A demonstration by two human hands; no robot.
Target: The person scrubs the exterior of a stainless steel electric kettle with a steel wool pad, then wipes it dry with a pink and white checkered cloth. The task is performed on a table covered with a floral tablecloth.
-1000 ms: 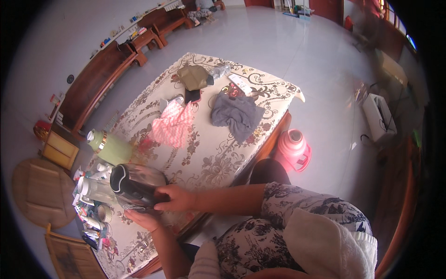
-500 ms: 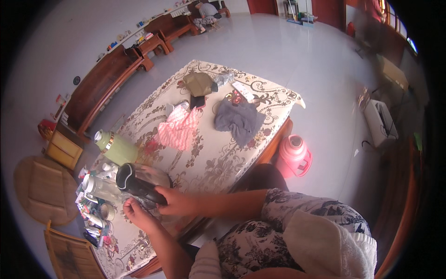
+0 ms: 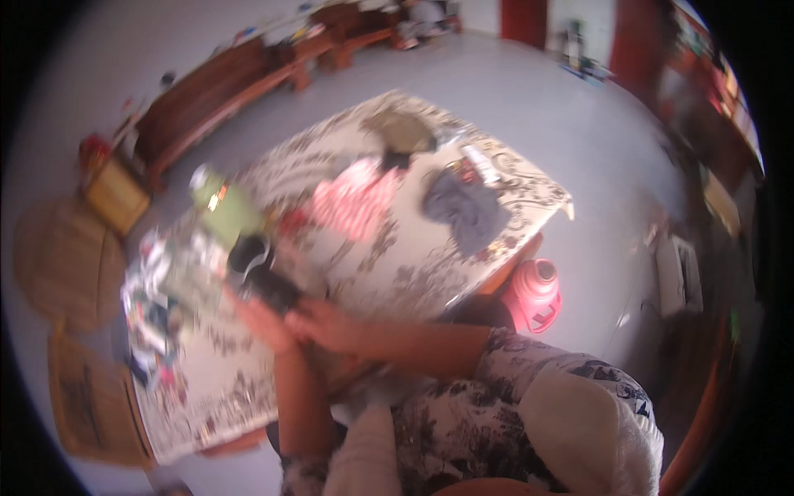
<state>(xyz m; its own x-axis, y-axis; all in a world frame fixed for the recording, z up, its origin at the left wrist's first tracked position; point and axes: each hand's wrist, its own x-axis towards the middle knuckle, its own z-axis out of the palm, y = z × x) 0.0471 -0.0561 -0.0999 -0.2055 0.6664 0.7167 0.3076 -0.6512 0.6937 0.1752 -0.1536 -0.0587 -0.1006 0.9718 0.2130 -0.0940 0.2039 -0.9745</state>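
Head view: any lettering on the clustered bottles and small packages [image 3: 157,289] is blurred by motion and cannot be read. A table is covered by a patterned tablecloth [image 3: 385,277], on which a green flask [image 3: 229,213], a pink-and-white cloth [image 3: 357,198] and a grey cloth [image 3: 467,213] are set. At its near left part the black-handled vessel [image 3: 271,288] is seen, met by the left hand [image 3: 269,324] and right hand [image 3: 329,324] at its lower end; whether either is closed on it cannot be told. The wall is lined by wooden benches [image 3: 211,95]. Beyond the far edge, open grey floor [image 3: 513,91] is shown; the right edge is flanked by a pink thermos [image 3: 532,302].
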